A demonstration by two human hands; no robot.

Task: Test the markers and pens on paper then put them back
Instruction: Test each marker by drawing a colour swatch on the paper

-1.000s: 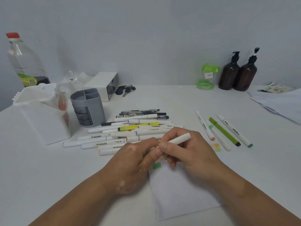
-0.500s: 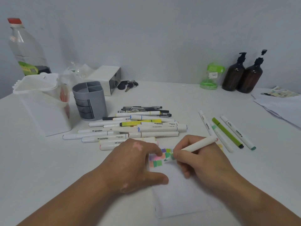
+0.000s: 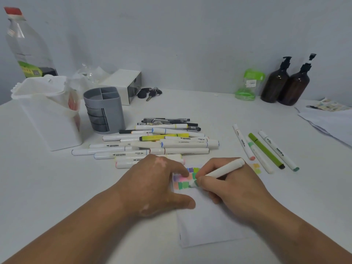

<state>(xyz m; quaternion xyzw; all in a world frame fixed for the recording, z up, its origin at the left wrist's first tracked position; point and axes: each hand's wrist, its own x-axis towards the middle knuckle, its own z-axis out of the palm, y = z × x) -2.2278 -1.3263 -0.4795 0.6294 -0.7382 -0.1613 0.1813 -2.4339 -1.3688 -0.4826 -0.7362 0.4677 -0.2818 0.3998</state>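
**White plastic marker pinched low in the right hand, its tip on the white paper sheet.**

The grip is a writing pinch. Thumb and fingers curl round the barrel close to the green tip, and the rear end slants up and away past the knuckles. The tip meets the paper just ahead of the grip, at the edge of a patch of coloured test swatches. The left hand lies flat with fingers spread, pressing the sheet just beside the grip. The marker looks light, stiff and smooth, so a low hold near the nib should steer it best. The thin paper would likely slide on the white surface without that pressing hand. A heap of white markers and dark pens lies beyond the grip.
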